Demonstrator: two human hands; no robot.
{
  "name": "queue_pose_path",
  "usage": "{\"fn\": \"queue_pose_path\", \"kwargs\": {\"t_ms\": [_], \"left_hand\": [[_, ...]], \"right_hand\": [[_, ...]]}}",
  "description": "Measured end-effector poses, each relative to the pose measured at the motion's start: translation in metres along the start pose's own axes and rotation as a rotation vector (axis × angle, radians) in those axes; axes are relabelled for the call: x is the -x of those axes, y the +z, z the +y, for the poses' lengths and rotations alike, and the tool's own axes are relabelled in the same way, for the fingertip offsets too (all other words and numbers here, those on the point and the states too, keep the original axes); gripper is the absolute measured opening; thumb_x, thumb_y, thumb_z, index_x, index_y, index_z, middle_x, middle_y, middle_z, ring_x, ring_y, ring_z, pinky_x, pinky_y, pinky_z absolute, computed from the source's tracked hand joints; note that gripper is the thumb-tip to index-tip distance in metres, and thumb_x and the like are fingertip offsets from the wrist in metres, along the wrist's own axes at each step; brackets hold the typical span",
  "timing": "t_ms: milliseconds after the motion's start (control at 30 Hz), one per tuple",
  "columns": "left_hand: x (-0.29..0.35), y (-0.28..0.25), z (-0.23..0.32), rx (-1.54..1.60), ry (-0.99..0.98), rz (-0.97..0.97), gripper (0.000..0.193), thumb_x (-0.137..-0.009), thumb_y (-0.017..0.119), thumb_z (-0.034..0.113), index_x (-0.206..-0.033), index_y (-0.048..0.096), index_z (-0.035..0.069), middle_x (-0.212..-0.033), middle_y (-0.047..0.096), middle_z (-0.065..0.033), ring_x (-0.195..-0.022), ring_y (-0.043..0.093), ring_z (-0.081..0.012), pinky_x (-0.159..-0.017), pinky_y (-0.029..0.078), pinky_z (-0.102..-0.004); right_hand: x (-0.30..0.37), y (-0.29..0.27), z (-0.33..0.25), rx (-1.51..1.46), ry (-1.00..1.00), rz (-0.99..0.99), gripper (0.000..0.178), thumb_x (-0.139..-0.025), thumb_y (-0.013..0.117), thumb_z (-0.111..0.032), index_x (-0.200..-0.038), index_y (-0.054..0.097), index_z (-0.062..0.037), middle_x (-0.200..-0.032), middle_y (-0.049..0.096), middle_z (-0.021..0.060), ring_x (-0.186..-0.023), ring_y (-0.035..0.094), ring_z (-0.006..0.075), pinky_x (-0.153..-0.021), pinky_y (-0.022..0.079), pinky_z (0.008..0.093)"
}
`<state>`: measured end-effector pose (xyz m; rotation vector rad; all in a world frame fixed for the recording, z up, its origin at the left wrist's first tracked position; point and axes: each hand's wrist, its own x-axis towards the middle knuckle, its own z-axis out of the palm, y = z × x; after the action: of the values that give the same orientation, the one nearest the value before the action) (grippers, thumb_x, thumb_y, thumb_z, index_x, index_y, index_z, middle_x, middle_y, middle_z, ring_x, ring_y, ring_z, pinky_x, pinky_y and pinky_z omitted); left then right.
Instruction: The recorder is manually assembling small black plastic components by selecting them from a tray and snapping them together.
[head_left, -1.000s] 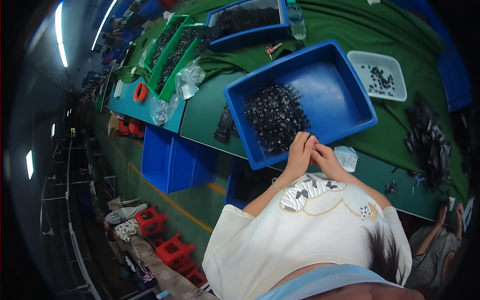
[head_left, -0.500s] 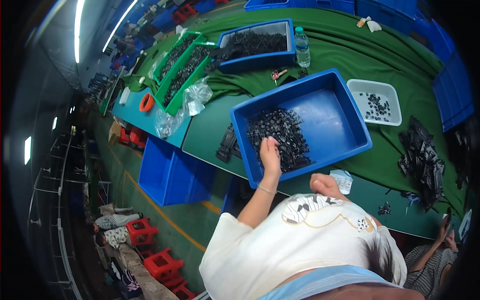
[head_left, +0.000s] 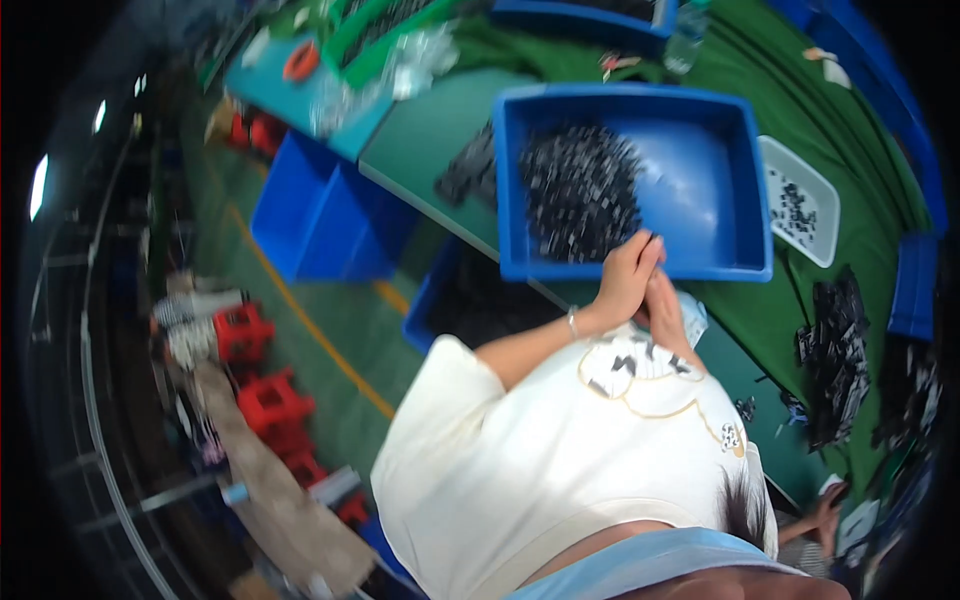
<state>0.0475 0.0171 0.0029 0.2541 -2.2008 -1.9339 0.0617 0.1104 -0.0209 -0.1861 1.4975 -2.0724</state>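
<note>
My left hand point(head_left: 625, 275), with a thin bracelet at the wrist, is over the near rim of a large blue bin point(head_left: 700, 272). Its fingers are closed in a pinch, and a small dark bit shows at their tips. Right against it is my right hand point(head_left: 672, 312), fingers pressed together; whatever it holds is hidden. A heap of small black plastic parts point(head_left: 580, 190) covers the left side of the bin. Motion blurs the single parts.
Right of the bin is a white tray point(head_left: 825, 225) of small dark pieces, then a pile of black parts point(head_left: 840, 350). A water bottle point(head_left: 687, 38) stands behind. Blue crates point(head_left: 320, 215) are at the table's left edge. Another person's hand point(head_left: 825, 515) shows at lower right.
My left hand has left the black parts and moved right and toward me, meeting my right hand at the bin's near rim. The view has tilted down and turned.
</note>
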Motion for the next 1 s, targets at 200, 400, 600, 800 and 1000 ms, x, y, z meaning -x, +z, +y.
{"fn": "queue_pose_path", "kwargs": {"t_ms": [200,400,600,800,1000], "left_hand": [[0.015,-0.015,0.006,0.184,-0.129,0.126,0.021,-0.079,0.039,0.017,-0.065,0.044,0.002,-0.054,0.045,-0.0073,-0.049,0.041,-0.0119,-0.047,0.033,-0.0244],[0.028,-0.033,-0.014,0.562,-0.386,0.245,0.025,-0.081,0.037,0.022,-0.062,0.039,0.007,-0.047,0.032,0.0027,-0.039,0.027,-0.004,-0.036,0.023,-0.0177],[-0.006,-0.112,-0.05,1.135,-0.308,0.485,0.02,-0.076,0.041,0.021,-0.059,0.035,0.013,-0.047,0.028,0.0041,-0.037,0.025,-0.0057,-0.033,0.02,-0.0192],[-0.027,-0.117,-0.026,0.826,-0.496,0.102,0.017,-0.08,0.039,0.022,-0.073,0.044,0.008,-0.067,0.05,-0.0035,-0.051,0.046,-0.0093,-0.047,0.039,-0.0205],[-0.074,-0.07,-0.053,0.154,-0.515,-0.455,0.016,-0.079,0.033,0.009,-0.085,0.047,0.003,-0.073,0.053,-0.007,-0.045,0.04,-0.0057,-0.04,0.029,-0.0163]], "right_hand": [[0.008,0.029,-0.006,0.104,0.09,0.136,0.023,-0.084,0.029,-0.019,-0.095,0.041,-0.0026,-0.067,0.041,-0.0035,-0.054,0.035,0.0029,-0.048,0.027,0.0133],[0.005,0.018,-0.006,0.331,0.197,-0.296,0.016,-0.081,0.035,-0.016,-0.073,0.043,-0.0042,-0.057,0.037,-0.003,-0.049,0.029,0.0034,-0.044,0.022,0.0159],[0.017,0.026,-0.034,0.376,0.052,-0.644,0.022,-0.077,0.044,-0.023,-0.065,0.04,-0.0051,-0.055,0.042,0.0041,-0.048,0.036,0.0121,-0.046,0.028,0.0214],[0.018,-0.002,-0.018,-0.571,0.283,-0.265,0.024,-0.078,0.039,-0.024,-0.064,0.037,-0.0057,-0.056,0.041,0.0055,-0.037,0.025,0.0028,-0.036,0.022,0.0141],[0.028,-0.022,-0.013,-0.578,0.14,-0.191,0.021,-0.076,0.037,-0.02,-0.064,0.039,-0.0038,-0.064,0.046,0.011,-0.037,0.027,0.0067,-0.037,0.025,0.0175]]}}
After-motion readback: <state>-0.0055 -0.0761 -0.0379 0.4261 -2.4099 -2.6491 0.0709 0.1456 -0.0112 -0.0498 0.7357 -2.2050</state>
